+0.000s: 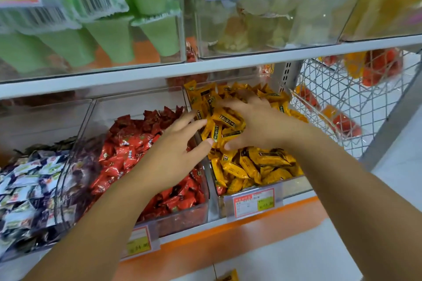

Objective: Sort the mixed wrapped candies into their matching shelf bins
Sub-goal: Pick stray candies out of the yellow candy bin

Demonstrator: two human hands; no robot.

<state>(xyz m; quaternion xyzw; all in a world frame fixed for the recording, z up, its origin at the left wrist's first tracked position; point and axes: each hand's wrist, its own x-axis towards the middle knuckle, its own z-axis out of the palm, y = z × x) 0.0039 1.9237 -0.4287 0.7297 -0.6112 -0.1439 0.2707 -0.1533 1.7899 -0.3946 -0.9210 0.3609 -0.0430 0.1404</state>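
Status: the three lower-shelf bins look largely sorted. The left bin [59, 203] holds blue-and-white candies [27, 180], the middle bin [182, 219] holds red candies [127, 155], and the right bin [294, 186] holds yellow candies [262, 164]. I see no obvious stray colour on top of any heap. A reddish patch at the near-left corner of the right bin may be a misplaced piece, but I cannot tell through the clear wall. One yellow piece [228, 277] lies on the shelf below, outside any bin. I judge the sorting to be in its late part, with the current step being to settle yellow pieces into their bin.

Left hand [175, 155]: it reaches across the far right corner of the middle bin. The fingers are spread and only slightly bent. The fingertips touch yellow pieces just past the divider, and no grip is formed.

Right hand [258, 125]: it lies palm down over the yellow heap, fingers splayed toward the far side, thumb pointing near-left. It rests on the pieces and does not clasp them.

The thumbs nearly meet, with a cluster of yellow pieces penned between the hands.

Remaining work, as I judge it: release the cluster, check the reddish patch, and retrieve the piece below.
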